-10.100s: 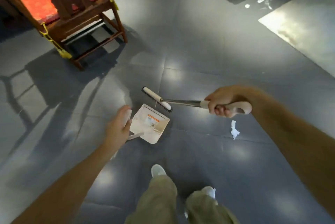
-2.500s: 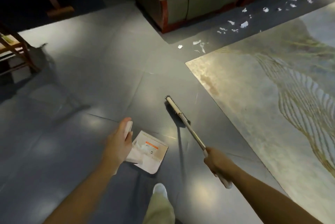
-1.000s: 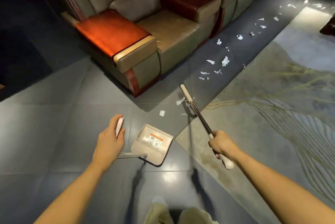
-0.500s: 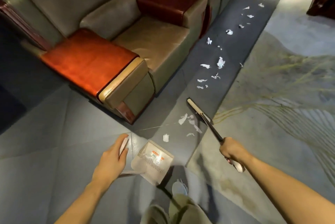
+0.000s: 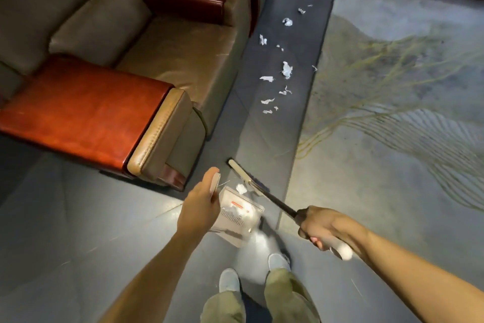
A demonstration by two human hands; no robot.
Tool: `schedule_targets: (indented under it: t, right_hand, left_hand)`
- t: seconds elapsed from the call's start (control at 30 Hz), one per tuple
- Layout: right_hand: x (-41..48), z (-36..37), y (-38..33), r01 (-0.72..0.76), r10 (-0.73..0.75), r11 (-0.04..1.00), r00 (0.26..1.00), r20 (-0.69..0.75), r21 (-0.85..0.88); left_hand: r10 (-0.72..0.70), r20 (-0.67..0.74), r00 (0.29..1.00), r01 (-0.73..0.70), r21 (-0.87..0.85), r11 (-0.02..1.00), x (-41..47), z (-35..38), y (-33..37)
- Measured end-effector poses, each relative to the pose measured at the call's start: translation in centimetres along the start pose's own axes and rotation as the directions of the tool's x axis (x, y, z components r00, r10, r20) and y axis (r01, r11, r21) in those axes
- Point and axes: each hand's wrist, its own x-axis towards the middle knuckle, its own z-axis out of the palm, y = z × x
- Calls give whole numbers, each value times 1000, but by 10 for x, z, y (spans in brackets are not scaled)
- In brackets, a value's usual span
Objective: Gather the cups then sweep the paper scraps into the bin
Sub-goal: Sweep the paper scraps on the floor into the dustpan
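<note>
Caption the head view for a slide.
Left hand holds the dustpan, right hand grips the brush at its lip; paper scraps trail beside the sofa.

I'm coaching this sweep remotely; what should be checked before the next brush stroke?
1. Right hand grips the brush handle: ok.
2. Left hand holds the dustpan: ok.
3. Brush head beside the dustpan's mouth: ok.
4. Nearest scrap fully inside the dustpan: cannot tell.
5. Floor strip cleared of paper scraps: not ok, a trail lies ahead.
6. Bin in view: not ok.
</note>
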Motion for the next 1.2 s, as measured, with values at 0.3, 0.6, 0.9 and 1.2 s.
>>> schedule_targets:
  t: [0.3, 0.6, 0.9, 1.2]
  right_hand:
    - [-61, 10, 11, -42, 4, 970, 988, 157, 240]
    - [-34, -20, 14, 127, -92, 895, 990, -103, 427]
    - [72, -140, 2, 282, -115, 821, 934, -339, 497]
    - [126, -323, -34, 288, -103, 838, 918, -384, 464]
  left_hand:
    - [-55, 113, 992, 63, -66, 996, 6, -13, -5]
    - [-65, 49, 997, 69, -94, 993, 42, -15, 23]
    - [-68, -15, 998, 65, -137, 988, 179, -1, 94]
    - [-94, -125, 988, 76, -140, 987, 312, 13, 145]
